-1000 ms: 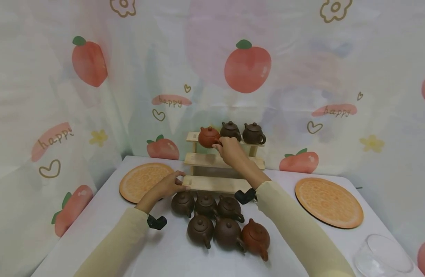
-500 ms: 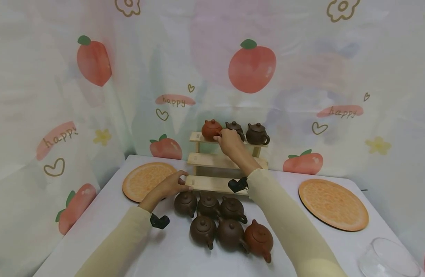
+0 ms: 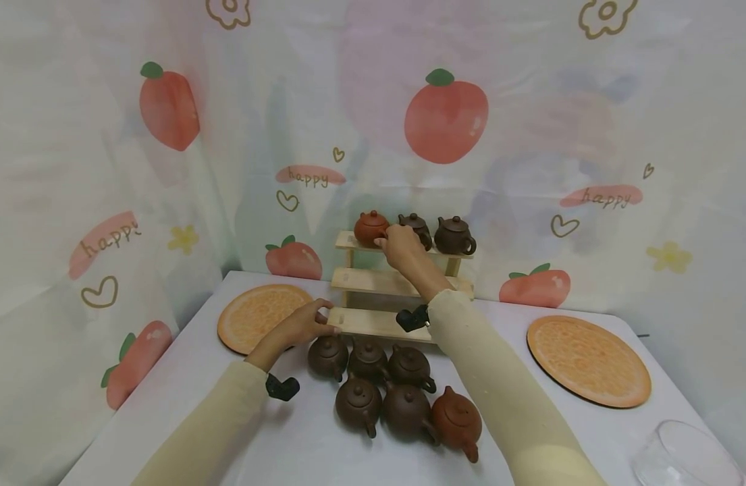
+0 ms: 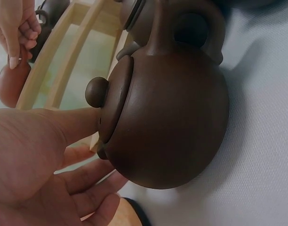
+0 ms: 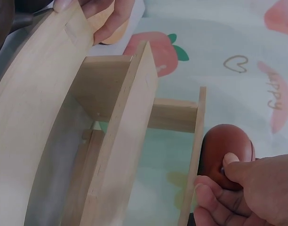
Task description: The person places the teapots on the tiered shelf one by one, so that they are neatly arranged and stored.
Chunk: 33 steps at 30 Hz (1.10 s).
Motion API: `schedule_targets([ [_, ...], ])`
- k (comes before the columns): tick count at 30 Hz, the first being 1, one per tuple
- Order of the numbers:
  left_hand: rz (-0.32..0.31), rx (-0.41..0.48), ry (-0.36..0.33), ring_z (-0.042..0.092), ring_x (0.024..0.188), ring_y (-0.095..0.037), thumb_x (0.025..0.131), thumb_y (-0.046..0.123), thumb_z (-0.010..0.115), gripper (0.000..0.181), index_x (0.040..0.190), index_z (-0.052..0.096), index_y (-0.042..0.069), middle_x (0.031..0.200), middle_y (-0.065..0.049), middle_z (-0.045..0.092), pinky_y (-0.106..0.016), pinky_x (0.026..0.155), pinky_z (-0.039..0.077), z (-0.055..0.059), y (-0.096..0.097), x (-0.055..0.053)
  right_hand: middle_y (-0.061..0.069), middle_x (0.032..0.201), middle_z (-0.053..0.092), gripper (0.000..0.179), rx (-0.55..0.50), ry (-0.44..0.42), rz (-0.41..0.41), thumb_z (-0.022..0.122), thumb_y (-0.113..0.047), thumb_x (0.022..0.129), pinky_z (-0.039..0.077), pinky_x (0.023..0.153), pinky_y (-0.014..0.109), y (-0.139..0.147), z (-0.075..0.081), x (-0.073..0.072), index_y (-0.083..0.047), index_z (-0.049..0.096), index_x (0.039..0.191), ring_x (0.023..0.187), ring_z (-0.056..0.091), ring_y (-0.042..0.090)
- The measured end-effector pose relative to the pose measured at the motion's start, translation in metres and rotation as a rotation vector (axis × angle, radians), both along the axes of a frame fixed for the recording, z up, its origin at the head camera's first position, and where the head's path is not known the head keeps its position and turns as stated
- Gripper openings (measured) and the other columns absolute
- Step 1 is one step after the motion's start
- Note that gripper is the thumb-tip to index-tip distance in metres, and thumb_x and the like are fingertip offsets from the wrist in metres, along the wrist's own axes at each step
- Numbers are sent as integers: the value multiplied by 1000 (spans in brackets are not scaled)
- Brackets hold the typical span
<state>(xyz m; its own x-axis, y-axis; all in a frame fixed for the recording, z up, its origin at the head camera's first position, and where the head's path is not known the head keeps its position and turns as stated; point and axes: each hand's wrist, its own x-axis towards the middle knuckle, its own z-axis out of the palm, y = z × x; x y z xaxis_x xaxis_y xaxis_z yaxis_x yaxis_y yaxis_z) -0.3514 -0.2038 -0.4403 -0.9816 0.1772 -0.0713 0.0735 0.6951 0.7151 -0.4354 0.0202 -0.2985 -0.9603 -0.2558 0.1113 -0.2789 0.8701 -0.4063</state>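
Observation:
A three-step wooden shelf (image 3: pixel 379 280) stands at the back of the table. On the left of its top step sits a reddish-brown teapot (image 3: pixel 369 228), which my right hand (image 3: pixel 404 247) pinches by the handle. Two dark brown teapots share that step, the middle one (image 3: pixel 416 225) partly behind my hand. My left hand (image 3: pixel 301 325) holds the left end of the lowest step, thumb in front and fingers behind in the right wrist view. Close to it, a dark teapot (image 4: pixel 172 117) stands on the cloth. The reddish teapot's handle is mostly hidden by my fingers.
Before the shelf, several dark teapots (image 3: pixel 358 402) and one reddish teapot (image 3: pixel 456 418) stand close together. Round orange-patterned mats lie at left (image 3: pixel 251 310) and right (image 3: pixel 588 361). A clear glass bowl (image 3: pixel 682 459) is at the front right corner. Printed cloth walls rise behind.
The reddish teapot, tilted and slightly lower a second ago, has come up onto the top step with my right hand. My left hand stays at the lowest step. The whole view shifts slightly.

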Motion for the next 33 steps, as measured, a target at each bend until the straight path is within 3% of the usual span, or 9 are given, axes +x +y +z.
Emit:
schedule_targets([
  [12,-15,2,-1,69,111,-34,97,27,79,59,146,53,5,122,-22,71,-48,95,55,2,0,1,8,74,54,36,-24,-11,-4,58,-32,110,42,59,34,1,-3,-3,0,72,106,61,51,20],
  [23,-4,-4,-9,66,119,-38,97,26,79,60,147,53,5,126,-24,69,-53,100,52,3,2,3,4,67,48,39,-81,50,-5,63,-37,107,38,58,33,12,-15,5,-7,61,82,59,47,19],
  [28,6,-4,-8,66,120,-38,97,26,80,60,147,53,5,127,-25,69,-53,102,52,3,3,5,-2,55,38,50,-91,87,44,66,-34,106,34,54,31,24,-22,13,-11,52,65,51,37,14],
  [30,5,-1,-4,66,119,-39,97,26,79,60,147,53,5,126,-25,69,-53,102,51,3,3,5,-1,55,45,46,-96,94,70,66,-34,107,36,53,30,31,-23,19,-8,61,68,50,40,14],
  [33,-3,-3,4,66,119,-39,97,25,79,60,146,52,4,125,-25,69,-54,102,52,4,3,5,7,69,65,37,-118,97,107,65,-33,107,42,54,31,46,-24,31,-2,74,88,56,54,17],
])
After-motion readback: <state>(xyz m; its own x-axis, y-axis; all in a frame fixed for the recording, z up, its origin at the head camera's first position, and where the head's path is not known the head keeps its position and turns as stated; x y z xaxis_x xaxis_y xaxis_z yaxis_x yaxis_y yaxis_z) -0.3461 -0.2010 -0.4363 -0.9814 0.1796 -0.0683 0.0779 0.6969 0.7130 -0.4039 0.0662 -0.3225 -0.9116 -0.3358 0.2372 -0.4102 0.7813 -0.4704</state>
